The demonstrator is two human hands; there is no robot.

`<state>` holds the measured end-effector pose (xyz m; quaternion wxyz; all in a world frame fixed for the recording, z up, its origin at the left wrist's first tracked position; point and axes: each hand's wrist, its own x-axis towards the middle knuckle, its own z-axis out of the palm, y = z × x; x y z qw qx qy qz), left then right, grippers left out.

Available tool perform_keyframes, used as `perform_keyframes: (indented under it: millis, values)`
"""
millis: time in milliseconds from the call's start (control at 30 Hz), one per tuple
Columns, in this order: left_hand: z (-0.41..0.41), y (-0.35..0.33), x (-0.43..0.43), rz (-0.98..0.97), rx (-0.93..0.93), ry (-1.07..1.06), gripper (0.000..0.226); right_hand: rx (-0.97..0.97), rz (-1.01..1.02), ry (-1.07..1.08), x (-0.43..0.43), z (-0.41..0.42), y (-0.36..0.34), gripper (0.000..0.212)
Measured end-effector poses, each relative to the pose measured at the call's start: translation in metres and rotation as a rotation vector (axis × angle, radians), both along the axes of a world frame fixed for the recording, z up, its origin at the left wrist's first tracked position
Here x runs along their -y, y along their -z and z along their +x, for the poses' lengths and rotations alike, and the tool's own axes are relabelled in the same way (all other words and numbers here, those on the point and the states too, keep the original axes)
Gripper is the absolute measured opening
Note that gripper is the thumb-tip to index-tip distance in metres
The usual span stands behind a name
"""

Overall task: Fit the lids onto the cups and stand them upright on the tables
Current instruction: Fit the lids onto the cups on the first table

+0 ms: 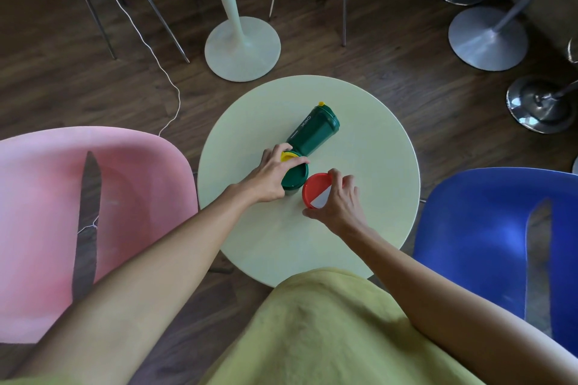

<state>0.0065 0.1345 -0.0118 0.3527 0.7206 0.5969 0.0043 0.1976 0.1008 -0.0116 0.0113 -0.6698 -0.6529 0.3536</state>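
You're about midway, as far as I can tell. On the round table (359, 228) there are 3 cups. One dark green cup (312, 131) lies on its side near the middle, w/ its lid on (yellow tab at the far end), so the lid part looks done but it's not standing up yet.

Your left hand (272, 176) is closed over the green lid (295, 176) of a 2nd cup, fingers wrapped on its rim by the yellow flap (287, 156). That cup stands upright under the lid; can't tell if the lid is pushed all the way down.

Your right hand (339, 201) is clamped on the red lid (314, 192) of a 3rd cup, just beside the green one. Its white flap (319, 201) shows. The cup body is hidden under it.

Left to do, I think: press both lids tight, then stand the lying cup up.
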Motion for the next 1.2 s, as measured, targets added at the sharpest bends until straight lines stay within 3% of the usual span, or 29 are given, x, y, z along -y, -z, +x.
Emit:
perform_keyframes:
  millis: [1200]
  values:
    - [0.002,0.007,0.021,0.038,-0.030,-0.133,0.101,0.002,-0.011,0.001,0.015,0.003,0.005,0.109]
